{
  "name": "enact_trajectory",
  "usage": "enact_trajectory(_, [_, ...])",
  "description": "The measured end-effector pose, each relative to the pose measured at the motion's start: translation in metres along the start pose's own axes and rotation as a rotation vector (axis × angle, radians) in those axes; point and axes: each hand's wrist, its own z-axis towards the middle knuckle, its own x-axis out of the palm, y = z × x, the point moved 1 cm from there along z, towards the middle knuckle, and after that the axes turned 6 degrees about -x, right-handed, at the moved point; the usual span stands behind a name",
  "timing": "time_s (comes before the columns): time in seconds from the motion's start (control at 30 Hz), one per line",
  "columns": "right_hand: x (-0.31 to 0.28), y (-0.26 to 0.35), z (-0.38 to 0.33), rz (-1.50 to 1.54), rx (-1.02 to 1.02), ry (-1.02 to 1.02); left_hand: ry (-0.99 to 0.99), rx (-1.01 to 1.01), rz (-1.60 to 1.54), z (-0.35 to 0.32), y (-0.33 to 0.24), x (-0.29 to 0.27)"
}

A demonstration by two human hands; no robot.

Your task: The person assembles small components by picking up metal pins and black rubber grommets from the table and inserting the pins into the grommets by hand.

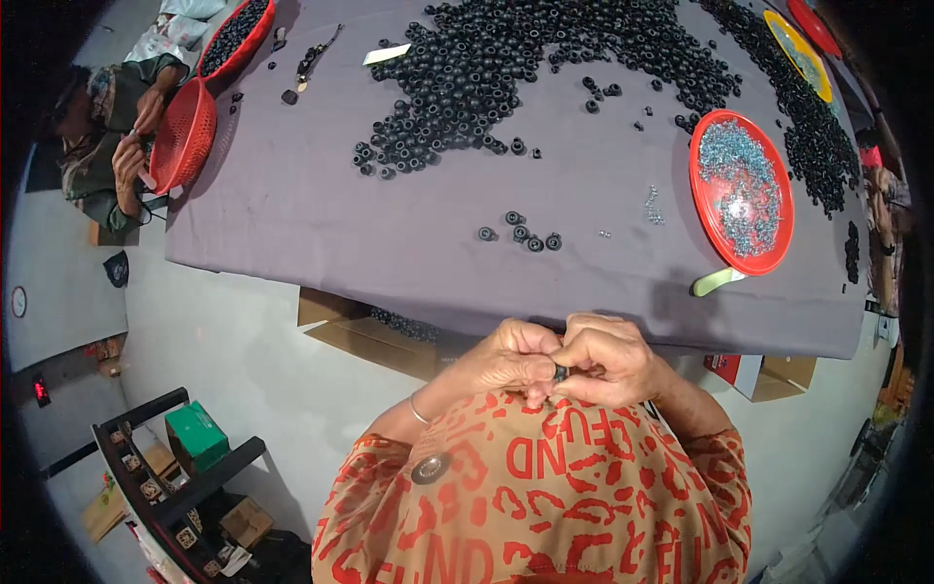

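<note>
The fingers of the left hand (511,358) and the right hand (608,362) meet just below the near edge of the worktop (292,204), pinched together on one small black ring (559,373) held between them. Just beyond them, five similar rings (520,232) lie in a small group, seemingly handled already. Farther out, a large heap of black rings (506,68) looks untouched, and a red plate of small metal pieces (741,190) stays well filled, so most work appears left.

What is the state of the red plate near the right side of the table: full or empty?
Full. The red plate is covered nearly edge to edge with small silvery-blue bits, leaving only its rim bare.
</note>
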Motion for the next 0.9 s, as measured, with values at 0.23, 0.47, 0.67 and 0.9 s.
enact_trajectory(0.23, [-0.003, -0.026, 0.011, 0.076, 0.200, -0.012, -0.210, 0.104, -0.020, 0.010, -0.007, -0.016])
enact_trajectory(0.47, [-0.038, -0.047, 0.026, -0.461, 0.368, -0.341, -0.992, 0.844, 1.117, 0.012, -0.060, -0.047])
enact_trajectory(0.67, [-0.037, -0.061, 0.009, -0.947, 0.237, -0.169, -1.125, 0.995, 1.477, 0.020, -0.065, -0.050])
enact_trajectory(0.9, [-0.033, -0.077, -0.002, -0.979, 0.137, -0.238, -1.214, 0.953, 1.316, 0.015, -0.089, -0.068])
